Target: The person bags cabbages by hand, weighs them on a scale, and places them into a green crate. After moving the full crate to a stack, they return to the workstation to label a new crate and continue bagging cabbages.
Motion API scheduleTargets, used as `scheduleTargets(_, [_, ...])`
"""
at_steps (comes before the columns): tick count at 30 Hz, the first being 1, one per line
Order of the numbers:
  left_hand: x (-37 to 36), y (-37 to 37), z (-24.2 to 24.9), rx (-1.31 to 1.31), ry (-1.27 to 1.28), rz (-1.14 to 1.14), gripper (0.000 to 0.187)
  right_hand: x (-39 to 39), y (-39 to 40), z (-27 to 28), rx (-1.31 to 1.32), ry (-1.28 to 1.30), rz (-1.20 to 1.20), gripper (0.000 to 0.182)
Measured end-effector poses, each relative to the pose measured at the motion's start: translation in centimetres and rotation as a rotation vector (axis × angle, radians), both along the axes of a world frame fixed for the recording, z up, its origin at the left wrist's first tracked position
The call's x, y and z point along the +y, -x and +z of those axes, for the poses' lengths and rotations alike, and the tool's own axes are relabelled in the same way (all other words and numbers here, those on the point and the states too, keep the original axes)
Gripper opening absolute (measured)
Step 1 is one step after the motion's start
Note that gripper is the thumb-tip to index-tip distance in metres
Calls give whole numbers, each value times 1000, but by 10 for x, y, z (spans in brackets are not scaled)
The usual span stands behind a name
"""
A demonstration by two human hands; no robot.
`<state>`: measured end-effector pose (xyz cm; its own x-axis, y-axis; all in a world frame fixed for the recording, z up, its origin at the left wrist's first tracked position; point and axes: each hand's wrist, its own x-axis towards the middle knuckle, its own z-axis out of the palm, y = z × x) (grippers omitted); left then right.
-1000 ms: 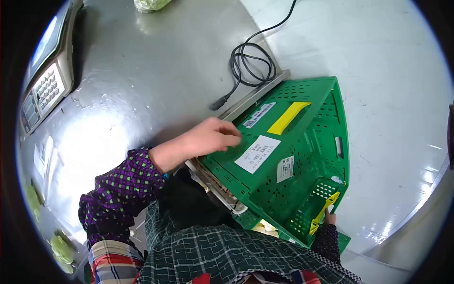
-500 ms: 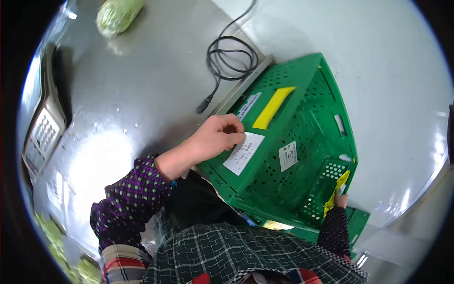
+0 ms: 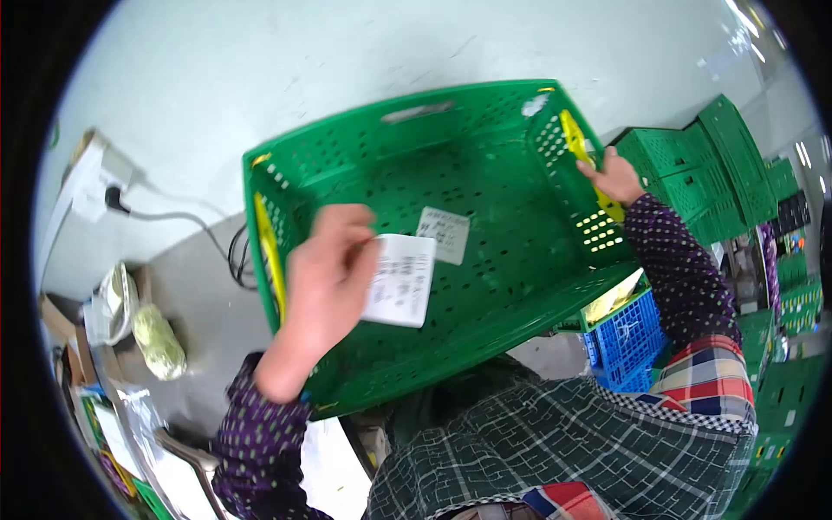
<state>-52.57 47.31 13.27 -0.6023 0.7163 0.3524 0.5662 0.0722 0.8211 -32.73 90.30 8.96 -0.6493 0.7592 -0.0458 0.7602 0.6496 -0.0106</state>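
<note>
Left hand [image 3: 325, 286] pinches a white paper label [image 3: 400, 279], fingers clamped on its edge, held just in front of the green perforated crate [image 3: 485, 303]; a second label [image 3: 443, 234] sits stuck on the crate's floor beside it. Right hand [image 3: 617, 178] grips the crate's yellow-trimmed end wall, tilting it. Label-peeling step, I'd judge; next calls for ridding the crate of that remaining sticker.

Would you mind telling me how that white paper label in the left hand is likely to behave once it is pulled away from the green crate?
The white label, pinched by the left hand, looks thin, so probably floppy and very light. It may cling, if its back is sticky. The green crate, gripped by the right hand, looks rigid.
</note>
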Motion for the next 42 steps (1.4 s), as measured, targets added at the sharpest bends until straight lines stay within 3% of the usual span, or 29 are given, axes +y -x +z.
scheduleTargets(1, [39,-5,-12,-134,71,-31,17,4,-1,-1,50,19,-11,80])
scheduleTargets(3, [94,-11,-72,-90,180,-99,15,9,-3,-4,173,112,-62,76])
scheduleTargets(5, [135,-20,-149,136,126,-111,13,24,-8,-13,401,325,-80,72])
scheduleTargets(6, [141,-26,-199,217,283,-125,14,17,-9,-9,462,351,-59,69])
scheduleTargets(8, [135,-37,-231,316,441,-140,14,21,-12,-15,493,351,-44,69])
scheduleTargets(10, [129,-37,-222,771,602,-353,21,24,-10,-16,448,317,-48,64])
scheduleTargets(13, [120,-32,-194,814,662,-333,35,27,-8,-23,446,308,-14,63])
scheduleTargets(16, [112,-23,-120,733,610,-235,45,22,-16,-19,449,283,3,55])
scheduleTargets(18, [86,-8,-66,709,545,-93,49,11,-21,-25,452,247,26,50])
scheduleTargets(20, [39,9,-26,729,489,188,52,16,-30,-36,457,275,50,39])
scheduleTargets(21, [13,16,-14,750,485,350,57,-3,-22,-16,658,451,174,31])
scheduleTargets(23, [-34,25,-24,718,661,670,66,27,-29,-39,687,608,92,27])
scheduleTargets(24, [-53,30,-35,611,692,690,58,25,-25,-27,631,687,13,27])
scheduleTargets(26, [-63,34,-60,744,709,601,26,38,-26,-33,623,626,-11,22])
scheduleTargets(27, [-58,33,-65,682,733,611,25,36,-26,-28,585,595,-56,20])
scheduleTargets(28, [-56,33,-61,736,479,736,25,40,-26,-32,613,629,-47,20])
scheduleTargets(29, [-61,34,-43,794,487,819,23,51,-26,-40,641,658,-44,21])
scheduleTargets(32, [-85,65,-54,622,627,915,25,97,-26,-68,644,643,-65,26])
scheduleTargets(34, [-102,85,-81,-186,549,481,30,107,-24,-75,782,618,-63,29])
scheduleTargets(35, [-110,76,-73,-187,532,506,30,152,-27,-81,637,639,-84,27])
scheduleTargets(37, [-124,49,-44,-213,484,599,32,134,-31,-59,667,570,-91,27])
scheduleTargets(39, [-152,42,-18,-187,362,564,32,78,-27,-26,668,658,-154,27])
scheduleTargets(40, [-167,38,1,-178,297,563,32,64,-22,-36,955,764,-105,28])
scheduleTargets(42, [-202,41,26,-258,201,534,37,25,-14,-20,1043,813,-37,22])
